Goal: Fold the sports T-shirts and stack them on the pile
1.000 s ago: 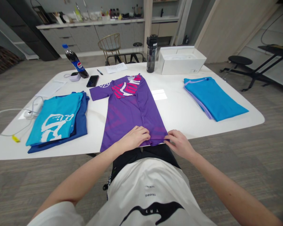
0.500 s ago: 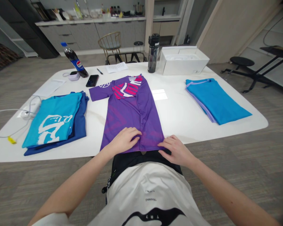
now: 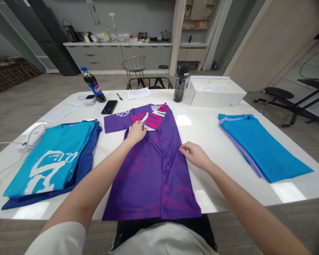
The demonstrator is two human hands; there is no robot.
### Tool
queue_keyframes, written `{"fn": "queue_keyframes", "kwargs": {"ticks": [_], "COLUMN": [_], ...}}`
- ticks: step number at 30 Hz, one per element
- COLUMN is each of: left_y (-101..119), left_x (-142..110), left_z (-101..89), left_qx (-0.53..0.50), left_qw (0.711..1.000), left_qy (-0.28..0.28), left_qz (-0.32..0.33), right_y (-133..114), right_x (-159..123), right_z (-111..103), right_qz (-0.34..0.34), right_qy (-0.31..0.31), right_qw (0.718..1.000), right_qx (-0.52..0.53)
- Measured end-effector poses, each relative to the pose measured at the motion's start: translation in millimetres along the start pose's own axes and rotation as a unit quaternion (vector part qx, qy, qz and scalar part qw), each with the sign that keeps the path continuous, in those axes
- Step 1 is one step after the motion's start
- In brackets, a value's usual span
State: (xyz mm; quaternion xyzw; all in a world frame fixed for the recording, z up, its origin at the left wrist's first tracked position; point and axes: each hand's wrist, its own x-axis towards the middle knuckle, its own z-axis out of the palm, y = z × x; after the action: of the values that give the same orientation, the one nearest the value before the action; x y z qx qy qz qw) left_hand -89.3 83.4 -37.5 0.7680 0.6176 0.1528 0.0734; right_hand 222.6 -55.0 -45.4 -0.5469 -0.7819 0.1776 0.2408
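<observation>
A purple jersey with a red-and-white chest print lies on the table in front of me, its right side folded inward lengthwise. Its short left sleeve sticks out flat, and the hem reaches the near table edge. My left hand is over the chest print, fingers loosely bent on the cloth and thumb apart. At the jersey's right edge is my right hand, its fingertips by the folded side and its fingers loosely curved; I see no cloth gripped in it.
Folded turquoise and navy shirts lie at left beside a white cable. A folded blue garment lies at right. Behind stand a cola bottle, a phone, a dark water bottle and a white box.
Both hands have left the hem and moved up the jersey, the left to the chest print, the right along the side edge. The bottom of the folded side now lies flatter. The view has tilted up.
</observation>
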Motion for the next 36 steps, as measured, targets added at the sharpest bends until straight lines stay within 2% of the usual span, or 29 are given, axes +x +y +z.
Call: {"fn": "queue_keyframes", "kwargs": {"ticks": [4,7,11,13,15,17,20,23,27,30,32,36], "left_y": [-24,-39,-53,-58,-64,-70,-79,-85,-88,-92,-98,-120], "left_x": [60,88,103,105,106,107,112,118,124,120,114,95], "left_z": [7.7,11.4,14.3,14.8,15.3,15.7,14.9,9.7,0.3,-0.7,0.9,-1.1], "left_qx": [0.048,0.066,0.099,0.109,0.114,0.113,0.09,0.047,0.041,0.052,0.062,0.116], "left_qw": [0.997,0.993,0.991,0.991,0.99,0.988,0.987,0.989,0.993,0.992,0.99,0.985], "left_qy": [0.009,-0.005,0.004,0.002,-0.001,-0.008,-0.042,-0.061,0.01,0.013,0.008,0.046], "left_qz": [-0.065,-0.096,-0.086,-0.079,-0.084,-0.101,-0.124,-0.127,-0.112,-0.112,-0.124,-0.12], "right_y": [22,32,45,53,62,71,82,88,89,87,83,63], "right_x": [95,172,265,298,319,331,339,344,348,344,340,334], "right_z": [11,20,31,37,42,46,47,46,51,60,64,62], "right_qz": [0.038,0.082,0.108,0.116,0.119,0.112,0.105,0.141,0.198,0.22,0.216,0.178], "right_qy": [0.017,0.034,0.046,0.035,0.019,0.014,0.041,0.074,0.135,0.155,0.158,0.2], "right_qw": [0.998,0.991,0.985,0.983,0.981,0.98,0.981,0.979,0.964,0.951,0.947,0.938], "right_qx": [-0.056,-0.103,-0.128,-0.139,-0.152,-0.164,-0.159,-0.128,-0.119,-0.152,-0.18,-0.218]}}
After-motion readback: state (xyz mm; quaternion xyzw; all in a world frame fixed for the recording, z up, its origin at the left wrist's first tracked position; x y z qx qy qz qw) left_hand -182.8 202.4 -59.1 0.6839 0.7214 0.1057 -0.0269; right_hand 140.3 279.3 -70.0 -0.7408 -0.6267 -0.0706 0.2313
